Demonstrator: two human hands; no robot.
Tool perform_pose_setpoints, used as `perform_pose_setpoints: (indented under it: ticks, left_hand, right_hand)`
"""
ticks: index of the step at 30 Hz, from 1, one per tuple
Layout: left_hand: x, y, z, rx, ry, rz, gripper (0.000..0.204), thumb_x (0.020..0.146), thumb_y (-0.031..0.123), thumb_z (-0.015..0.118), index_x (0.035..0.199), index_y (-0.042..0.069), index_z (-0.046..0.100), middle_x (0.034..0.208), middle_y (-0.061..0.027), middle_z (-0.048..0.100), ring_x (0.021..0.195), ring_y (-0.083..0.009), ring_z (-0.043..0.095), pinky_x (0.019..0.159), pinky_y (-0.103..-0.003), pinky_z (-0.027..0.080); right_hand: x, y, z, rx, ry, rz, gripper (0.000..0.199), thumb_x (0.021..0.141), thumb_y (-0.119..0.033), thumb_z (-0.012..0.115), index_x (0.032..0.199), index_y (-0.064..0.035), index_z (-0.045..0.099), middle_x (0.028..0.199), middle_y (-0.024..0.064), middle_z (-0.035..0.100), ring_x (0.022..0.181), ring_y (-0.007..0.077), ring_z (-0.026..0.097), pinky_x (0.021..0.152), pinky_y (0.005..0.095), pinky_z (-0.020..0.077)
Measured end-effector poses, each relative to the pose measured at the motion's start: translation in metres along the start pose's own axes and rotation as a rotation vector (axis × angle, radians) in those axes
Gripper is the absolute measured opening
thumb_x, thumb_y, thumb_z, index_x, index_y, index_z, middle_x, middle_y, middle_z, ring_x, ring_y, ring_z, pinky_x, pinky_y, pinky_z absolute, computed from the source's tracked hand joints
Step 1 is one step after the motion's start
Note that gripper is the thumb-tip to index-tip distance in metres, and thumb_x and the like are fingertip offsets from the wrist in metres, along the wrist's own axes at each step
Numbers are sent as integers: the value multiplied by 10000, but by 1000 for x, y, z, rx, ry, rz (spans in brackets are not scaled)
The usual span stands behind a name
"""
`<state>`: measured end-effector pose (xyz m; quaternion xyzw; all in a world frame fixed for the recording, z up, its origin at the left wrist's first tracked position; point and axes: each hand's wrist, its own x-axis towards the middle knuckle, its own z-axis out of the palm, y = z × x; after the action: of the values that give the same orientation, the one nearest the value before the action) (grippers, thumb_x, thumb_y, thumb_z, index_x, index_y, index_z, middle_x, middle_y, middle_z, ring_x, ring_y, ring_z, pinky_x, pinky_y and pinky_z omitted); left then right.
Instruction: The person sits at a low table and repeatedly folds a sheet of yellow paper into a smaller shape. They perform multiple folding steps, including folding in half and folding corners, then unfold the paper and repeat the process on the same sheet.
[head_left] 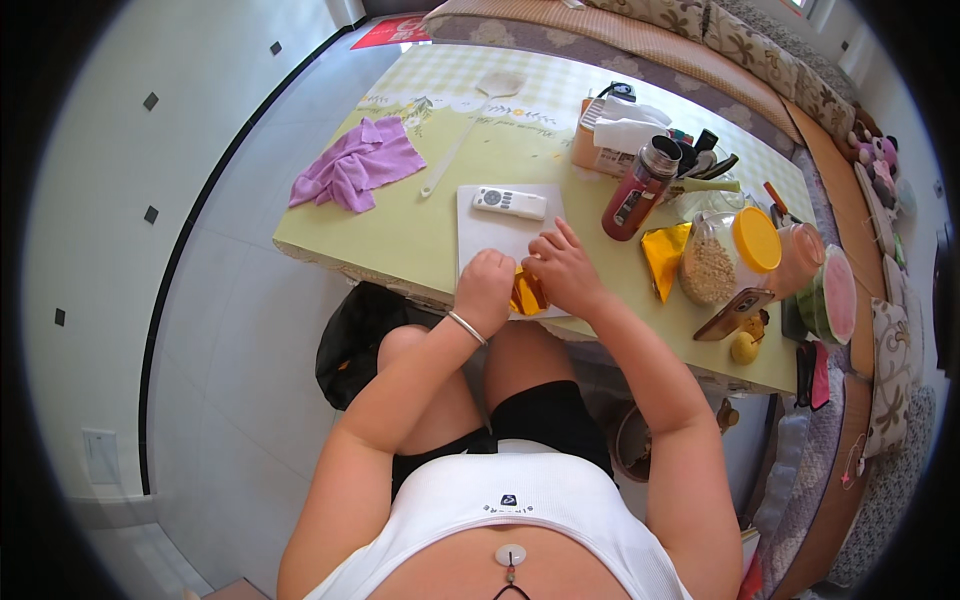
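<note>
Hands, left hand (486,285) and right hand (562,268), grip a shiny gold packet (527,292) over the white board (490,236)

Single head-worn fisheye view, looking steeply down from above the seated person's torso and facing forward over the table (420,235), with the left hand (485,288) and right hand (565,270) near centre, the floor at left and a sofa (700,60) far right.

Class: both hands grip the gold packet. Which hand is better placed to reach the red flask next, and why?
Right. The right hand lies nearer the red flask, which stands to its right; the left hand would have to cross over the gold packet.
</note>
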<state>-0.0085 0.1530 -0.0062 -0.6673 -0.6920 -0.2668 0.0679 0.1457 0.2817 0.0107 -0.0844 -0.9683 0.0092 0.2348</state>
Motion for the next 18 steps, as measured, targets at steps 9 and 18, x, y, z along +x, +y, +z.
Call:
perform_pose_setpoints:
  ticks: [9, 18]
  left_hand:
    - [-7, 13, 8, -3, 23, 24, 341, 813, 5, 589, 1148, -6, 649, 993, -153, 665, 922, -335, 645, 813, -424, 545]
    - [-4, 9, 3, -61, 35, -37, 344, 822, 45, 576, 1155, 12, 657, 948, -121, 654, 942, -319, 624, 809, -437, 525]
  right_hand:
    - [2, 32, 6, 17, -87, 105, 66, 804, -124, 658, 835, -156, 707, 924, 10, 669, 1066, 223, 614, 1186, 482, 327]
    - [-6, 57, 6, 163, -12, 212, 147, 734, -108, 752, 873, -126, 708, 958, 40, 685, 1057, 270, 607, 1030, 441, 438]
